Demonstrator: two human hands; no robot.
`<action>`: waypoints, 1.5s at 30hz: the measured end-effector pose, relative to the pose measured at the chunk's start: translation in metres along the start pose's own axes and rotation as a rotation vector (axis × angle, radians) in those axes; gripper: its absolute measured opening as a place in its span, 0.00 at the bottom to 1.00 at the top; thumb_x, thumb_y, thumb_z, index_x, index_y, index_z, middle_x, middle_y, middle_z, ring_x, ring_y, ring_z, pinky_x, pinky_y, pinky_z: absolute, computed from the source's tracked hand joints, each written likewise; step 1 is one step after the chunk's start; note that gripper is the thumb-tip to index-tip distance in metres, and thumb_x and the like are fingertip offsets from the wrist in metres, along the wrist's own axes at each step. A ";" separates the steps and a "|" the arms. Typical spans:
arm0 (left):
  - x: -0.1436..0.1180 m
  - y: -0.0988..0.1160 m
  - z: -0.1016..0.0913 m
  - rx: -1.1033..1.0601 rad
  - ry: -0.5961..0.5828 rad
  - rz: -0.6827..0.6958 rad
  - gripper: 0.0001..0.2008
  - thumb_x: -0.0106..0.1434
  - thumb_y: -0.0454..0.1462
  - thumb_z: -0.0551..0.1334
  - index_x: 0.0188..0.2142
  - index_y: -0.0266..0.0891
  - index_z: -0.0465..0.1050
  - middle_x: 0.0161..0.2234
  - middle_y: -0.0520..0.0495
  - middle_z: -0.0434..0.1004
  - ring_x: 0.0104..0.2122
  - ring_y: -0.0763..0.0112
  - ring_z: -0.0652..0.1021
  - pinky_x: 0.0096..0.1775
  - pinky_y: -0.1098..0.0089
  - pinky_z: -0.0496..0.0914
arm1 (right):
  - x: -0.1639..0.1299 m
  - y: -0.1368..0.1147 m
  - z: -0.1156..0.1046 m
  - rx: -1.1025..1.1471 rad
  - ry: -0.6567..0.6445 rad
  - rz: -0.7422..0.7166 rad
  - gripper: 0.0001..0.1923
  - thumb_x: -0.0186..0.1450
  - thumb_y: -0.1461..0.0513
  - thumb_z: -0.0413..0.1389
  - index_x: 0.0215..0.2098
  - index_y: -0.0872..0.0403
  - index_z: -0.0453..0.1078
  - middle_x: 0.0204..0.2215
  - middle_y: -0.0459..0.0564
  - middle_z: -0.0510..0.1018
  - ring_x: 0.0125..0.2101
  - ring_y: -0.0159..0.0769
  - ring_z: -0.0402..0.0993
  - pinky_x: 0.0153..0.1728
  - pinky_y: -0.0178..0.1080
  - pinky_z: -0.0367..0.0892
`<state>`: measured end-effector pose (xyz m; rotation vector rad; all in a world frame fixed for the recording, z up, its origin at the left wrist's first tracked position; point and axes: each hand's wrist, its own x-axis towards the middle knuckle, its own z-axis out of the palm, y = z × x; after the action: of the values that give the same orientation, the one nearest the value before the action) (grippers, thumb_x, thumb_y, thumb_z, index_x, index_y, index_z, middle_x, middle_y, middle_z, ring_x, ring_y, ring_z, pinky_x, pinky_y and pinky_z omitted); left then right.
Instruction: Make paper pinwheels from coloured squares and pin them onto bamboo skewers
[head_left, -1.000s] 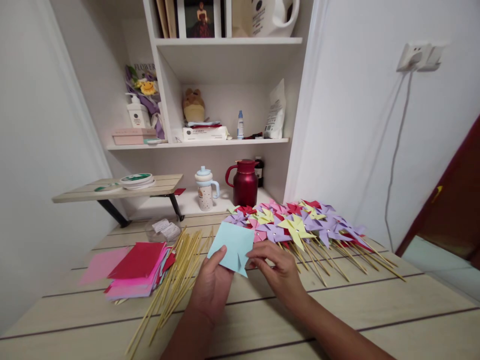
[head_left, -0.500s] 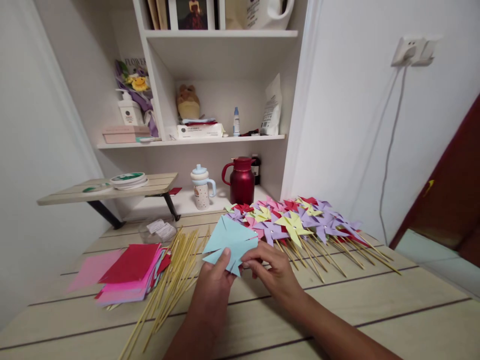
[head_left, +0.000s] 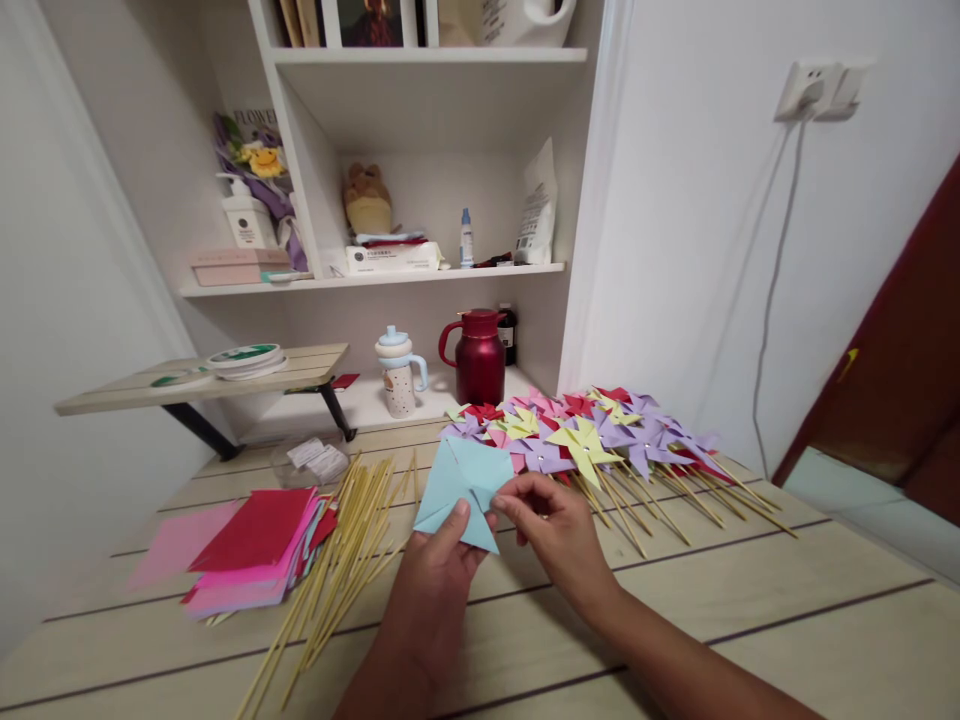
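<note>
A light blue paper square (head_left: pixel 459 487), cut and partly folded into pinwheel flaps, is held just above the wooden table (head_left: pixel 675 620). My left hand (head_left: pixel 433 585) grips its lower edge from below, thumb on top. My right hand (head_left: pixel 556 536) pinches a flap near the paper's middle right. Left of my hands lies a spread of thin bamboo sticks (head_left: pixel 343 555). Behind and to the right lies a heap of finished pinwheels (head_left: pixel 592 440) in purple, yellow, pink and red, on sticks.
A stack of pink and red paper squares (head_left: pixel 251 545) lies at the left. A clear dish with small packets (head_left: pixel 311 460) sits behind the sticks. A red jug (head_left: pixel 480 355) and a lidded cup (head_left: pixel 397 372) stand at the back, below white shelves. A small wooden riser (head_left: pixel 202 375) stands back left.
The blue paper went from a flat sheet with one flap folded to several flaps folded toward its middle. My right fingers moved onto the paper's centre. The camera shifted slightly.
</note>
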<state>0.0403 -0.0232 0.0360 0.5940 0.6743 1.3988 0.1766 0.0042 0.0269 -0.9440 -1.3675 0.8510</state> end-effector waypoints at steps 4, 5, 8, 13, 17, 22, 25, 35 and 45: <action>-0.002 0.000 0.002 0.007 -0.005 0.023 0.23 0.58 0.36 0.69 0.53 0.38 0.72 0.43 0.43 0.81 0.39 0.66 0.80 0.48 0.64 0.73 | 0.000 0.001 -0.001 -0.033 -0.001 0.016 0.09 0.59 0.56 0.63 0.26 0.54 0.73 0.19 0.45 0.77 0.18 0.30 0.64 0.19 0.33 0.62; -0.002 0.000 0.002 0.011 -0.006 0.025 0.23 0.59 0.36 0.69 0.54 0.39 0.72 0.44 0.43 0.81 0.39 0.66 0.80 0.48 0.64 0.72 | 0.000 0.001 -0.001 -0.041 -0.003 0.009 0.09 0.59 0.57 0.63 0.26 0.54 0.74 0.19 0.45 0.77 0.18 0.30 0.65 0.20 0.33 0.62; -0.003 0.000 0.003 0.014 -0.017 0.011 0.23 0.59 0.37 0.69 0.53 0.38 0.73 0.45 0.42 0.81 0.39 0.66 0.80 0.49 0.64 0.71 | 0.000 0.001 -0.002 -0.070 -0.015 -0.020 0.09 0.59 0.58 0.63 0.26 0.54 0.74 0.19 0.45 0.77 0.19 0.31 0.65 0.20 0.34 0.61; -0.002 0.001 0.002 0.008 0.021 -0.001 0.19 0.58 0.37 0.70 0.49 0.38 0.75 0.42 0.43 0.82 0.37 0.67 0.80 0.46 0.66 0.72 | -0.001 -0.001 -0.003 -0.112 -0.060 -0.083 0.09 0.60 0.60 0.62 0.24 0.54 0.73 0.20 0.46 0.78 0.20 0.31 0.65 0.22 0.34 0.61; -0.003 0.002 0.003 0.016 0.032 -0.004 0.20 0.58 0.37 0.70 0.51 0.39 0.75 0.41 0.45 0.82 0.35 0.70 0.79 0.44 0.68 0.72 | -0.002 -0.001 -0.003 -0.104 -0.073 -0.092 0.09 0.61 0.59 0.62 0.25 0.54 0.73 0.21 0.46 0.79 0.20 0.31 0.66 0.22 0.34 0.63; -0.005 0.002 0.005 -0.004 -0.007 0.018 0.24 0.56 0.38 0.71 0.53 0.40 0.74 0.42 0.45 0.82 0.38 0.69 0.79 0.45 0.68 0.71 | -0.002 -0.004 -0.004 -0.131 -0.058 -0.111 0.10 0.61 0.58 0.62 0.24 0.54 0.73 0.21 0.47 0.78 0.20 0.31 0.67 0.22 0.35 0.63; -0.005 0.001 0.005 0.006 -0.029 0.025 0.26 0.54 0.39 0.73 0.53 0.39 0.74 0.43 0.44 0.81 0.40 0.65 0.79 0.47 0.65 0.71 | -0.002 -0.005 -0.004 -0.148 -0.067 -0.124 0.10 0.61 0.58 0.62 0.24 0.54 0.73 0.20 0.46 0.78 0.20 0.31 0.67 0.22 0.35 0.63; -0.006 0.000 0.007 0.041 0.032 0.049 0.20 0.53 0.36 0.73 0.46 0.38 0.77 0.40 0.46 0.81 0.36 0.70 0.78 0.42 0.69 0.71 | -0.004 -0.006 -0.003 -0.191 -0.092 -0.165 0.11 0.62 0.58 0.61 0.23 0.54 0.73 0.20 0.46 0.76 0.20 0.31 0.66 0.22 0.34 0.62; -0.006 0.003 -0.004 0.384 0.188 0.123 0.11 0.50 0.41 0.73 0.30 0.35 0.80 0.28 0.47 0.81 0.30 0.66 0.77 0.37 0.68 0.70 | 0.007 -0.012 -0.023 -0.217 0.119 -0.307 0.20 0.61 0.58 0.63 0.52 0.46 0.72 0.44 0.51 0.72 0.42 0.41 0.72 0.44 0.44 0.70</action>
<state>0.0350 -0.0292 0.0363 0.8217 1.0866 1.4608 0.1988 0.0044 0.0411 -0.9040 -1.4732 0.4144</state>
